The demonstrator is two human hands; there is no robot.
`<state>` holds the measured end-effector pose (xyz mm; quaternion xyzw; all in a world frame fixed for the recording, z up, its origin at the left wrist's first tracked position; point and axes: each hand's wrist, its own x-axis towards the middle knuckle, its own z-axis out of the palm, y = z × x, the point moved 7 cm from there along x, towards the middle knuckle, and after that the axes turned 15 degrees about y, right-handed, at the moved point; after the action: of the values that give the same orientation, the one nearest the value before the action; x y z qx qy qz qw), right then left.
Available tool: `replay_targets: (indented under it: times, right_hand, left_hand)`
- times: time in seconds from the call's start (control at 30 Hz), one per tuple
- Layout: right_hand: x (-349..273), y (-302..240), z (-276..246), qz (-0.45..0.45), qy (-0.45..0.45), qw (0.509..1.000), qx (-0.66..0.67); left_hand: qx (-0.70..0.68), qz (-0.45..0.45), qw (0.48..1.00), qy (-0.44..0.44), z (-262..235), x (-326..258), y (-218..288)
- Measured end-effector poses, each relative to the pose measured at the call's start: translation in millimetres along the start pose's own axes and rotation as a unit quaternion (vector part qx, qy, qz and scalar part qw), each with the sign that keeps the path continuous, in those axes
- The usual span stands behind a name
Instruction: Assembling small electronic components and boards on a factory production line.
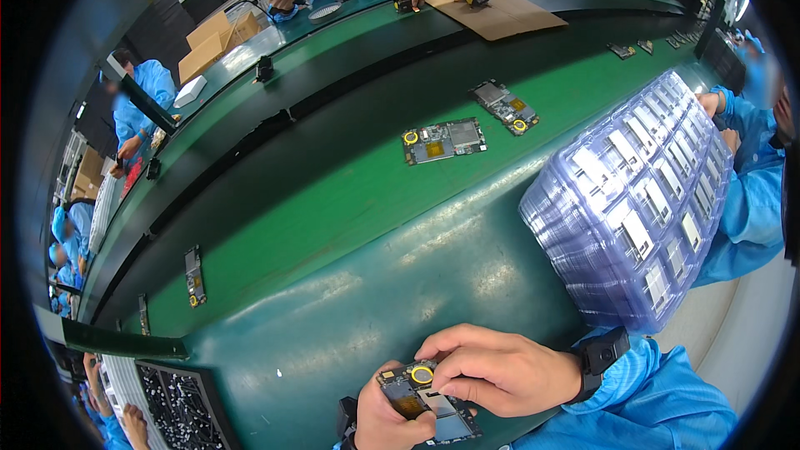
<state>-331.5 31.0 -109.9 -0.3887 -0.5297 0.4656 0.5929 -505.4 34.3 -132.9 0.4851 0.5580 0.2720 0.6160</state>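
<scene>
A dark circuit board (pixel 454 427) with a yellow ring and a gold patch is held low over the near edge of the green bench. Gripping its left side is my left hand (pixel 377 415), the thumb lying across the board's face. My right hand (pixel 504 373) reaches over from the right with its fingers pinched together on the board, beside the yellow ring. A pale flat patch shows under those fingertips; whether it is a loose piece or part of the board I cannot tell. Both wrists wear dark bands.
A tall stack of clear plastic trays (pixel 575 225) with silver rectangular parts stands at the right. Boards (pixel 444 140) lie on the green conveyor (pixel 308 233) beyond. A black tray of small parts (pixel 179 404) is at lower left. Co-workers in blue sit around; cardboard (pixel 500 12) lies across the line.
</scene>
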Motion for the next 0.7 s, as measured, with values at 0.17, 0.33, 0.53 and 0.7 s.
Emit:
replay_targets:
  times: [0.17, 0.33, 0.53, 0.7]
  right_hand:
    - [-1.1, 0.2, 0.2, -0.006, 0.001, 1.0, -0.003]
    - [-0.1, -1.0, -3.0, -0.007, 0.01, 1.0, -0.013]
    - [1.2, -2.2, -5.5, -0.029, 0.019, 0.999, -0.014]
    - [0.4, -1.9, -6.6, -0.004, 0.011, 1.0, -0.002]
  left_hand:
    - [0.0, -0.015, 1.0, 0.015, -0.3, -1.6, -1.5]
    - [0.021, 0.008, 1.0, -0.003, 2.5, -0.1, 6.9]
    - [-0.025, -0.048, 0.998, -0.015, 6.6, -0.2, 3.3]
    - [0.004, -0.021, 1.0, -0.013, 4.7, 0.0, -0.4]
